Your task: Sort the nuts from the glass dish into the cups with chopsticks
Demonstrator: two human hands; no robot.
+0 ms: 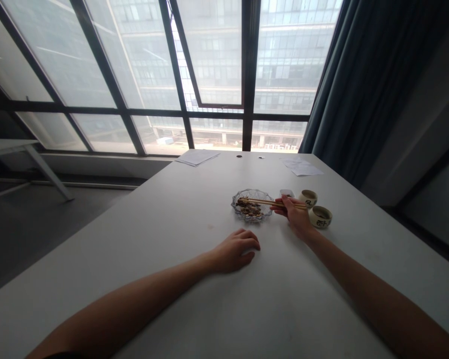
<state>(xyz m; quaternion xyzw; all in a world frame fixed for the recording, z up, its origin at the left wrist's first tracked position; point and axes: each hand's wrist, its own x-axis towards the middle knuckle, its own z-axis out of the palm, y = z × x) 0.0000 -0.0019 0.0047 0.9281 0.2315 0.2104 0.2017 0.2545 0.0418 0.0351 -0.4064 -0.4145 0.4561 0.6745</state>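
My right hand point(292, 213) is closed round a pair of wooden chopsticks point(264, 201). Their tips reach into a clear glass bowl point(235, 208) with a faceted, wavy rim. Inside it lie brownish dried pieces point(251, 209), too small to name; whether the tips pinch one I cannot tell. Just beyond and beside the right hand stand a cream cup with a dark character point(309, 198), a second such cup point(321, 218) with something dark in it, and a small white dish point(286, 192), partly hidden. My left hand point(237, 250) rests on the table with loosely bent fingers, holding nothing, nearer to me than the bowl.
The white table point(164, 214) stretches to the windows. Paper sheets lie at its far left point(197, 157) and a white sheet point(303, 166) at its far right. A dark curtain point(344, 94) hangs on the right; another table point(11, 145) stands at left.
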